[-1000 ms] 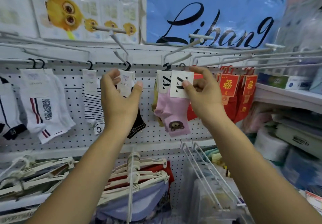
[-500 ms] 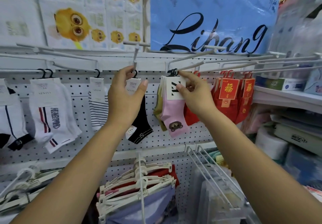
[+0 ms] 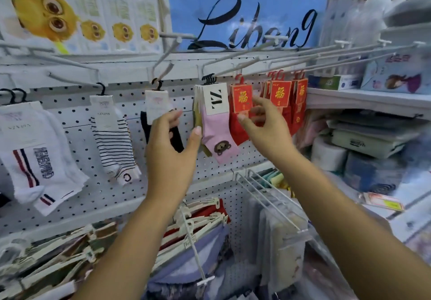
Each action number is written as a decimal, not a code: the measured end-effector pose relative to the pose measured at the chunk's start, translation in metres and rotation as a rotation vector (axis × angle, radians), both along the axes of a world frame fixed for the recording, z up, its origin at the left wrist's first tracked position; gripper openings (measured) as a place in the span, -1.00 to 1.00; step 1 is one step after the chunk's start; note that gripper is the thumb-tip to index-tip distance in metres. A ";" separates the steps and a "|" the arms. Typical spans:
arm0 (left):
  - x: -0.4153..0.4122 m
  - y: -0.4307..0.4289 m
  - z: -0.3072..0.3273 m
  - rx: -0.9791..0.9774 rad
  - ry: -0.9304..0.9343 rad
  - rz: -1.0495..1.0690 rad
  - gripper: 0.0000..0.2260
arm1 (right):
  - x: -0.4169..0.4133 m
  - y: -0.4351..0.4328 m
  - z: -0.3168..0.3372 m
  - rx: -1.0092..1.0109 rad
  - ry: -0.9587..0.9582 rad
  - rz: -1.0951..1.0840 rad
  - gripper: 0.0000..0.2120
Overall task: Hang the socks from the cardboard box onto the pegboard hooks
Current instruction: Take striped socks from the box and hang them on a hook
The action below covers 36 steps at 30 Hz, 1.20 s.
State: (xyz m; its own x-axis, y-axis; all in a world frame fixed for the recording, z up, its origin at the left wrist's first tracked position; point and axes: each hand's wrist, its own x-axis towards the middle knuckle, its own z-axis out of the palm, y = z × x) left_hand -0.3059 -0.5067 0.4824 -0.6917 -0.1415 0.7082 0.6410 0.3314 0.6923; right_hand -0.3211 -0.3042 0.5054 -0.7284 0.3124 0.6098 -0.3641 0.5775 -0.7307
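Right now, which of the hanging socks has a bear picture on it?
The pink socks, under the white ZA card, between the black socks and the red socks. No other pair shows a bear.

pink sock point(image 3: 220, 131) is reading as matt knit cloth, its header card point(image 3: 215, 99) as smooth paper. pegboard point(image 3: 70, 113) is looking like matt white painted perforated sheet. hooks point(image 3: 166, 58) are showing smooth white-coated wire. blue pack point(image 3: 256, 0) is shining like glossy plastic film.

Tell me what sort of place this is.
Most likely a small general-goods shop. Carded socks, such as the pink bear sock, hang on a pegboard. Garments on plastic hangers crowd the space below. The shelves at right hold boxed goods and paper rolls.
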 end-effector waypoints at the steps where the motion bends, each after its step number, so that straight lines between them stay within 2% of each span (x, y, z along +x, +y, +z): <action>1: 0.008 0.006 -0.008 -0.027 -0.007 -0.041 -0.61 | 0.014 0.004 -0.010 0.017 0.010 -0.024 -0.49; 4: 0.031 0.028 -0.035 -0.140 -0.010 -0.171 -0.63 | 0.061 0.019 -0.048 0.105 0.040 -0.115 -0.53; 10: 0.086 0.084 -0.100 -0.323 -0.065 -0.452 -0.65 | 0.167 0.060 -0.137 0.213 -0.056 -0.273 -0.60; 19: 0.174 0.188 -0.223 -0.559 -0.252 -0.751 -0.50 | 0.344 0.148 -0.277 0.117 -0.417 -0.527 -0.58; 23: 0.226 0.235 -0.277 -0.639 -0.296 -0.798 -0.48 | 0.424 0.192 -0.322 0.066 -0.546 -0.553 -0.57; 27: 0.281 0.286 -0.329 -0.701 -0.392 -0.781 -0.50 | 0.502 0.238 -0.353 0.019 -0.690 -0.558 -0.66; 31: 0.329 0.335 -0.369 -0.796 -0.542 -0.788 -0.52 | 0.568 0.290 -0.384 -0.004 -0.893 -0.547 -0.66; 36: 0.358 0.390 -0.394 -0.919 -0.748 -0.801 -0.53 | 0.611 0.348 -0.404 -0.049 -1.043 -0.555 -0.70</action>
State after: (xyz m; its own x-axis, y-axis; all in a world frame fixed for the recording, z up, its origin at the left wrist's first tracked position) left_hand 0.0517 -0.1163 0.0882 -0.6094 0.7595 -0.2275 0.4525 0.5688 0.6868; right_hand 0.2895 0.0442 0.1017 -0.6244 0.7494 -0.2203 0.7132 0.4319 -0.5521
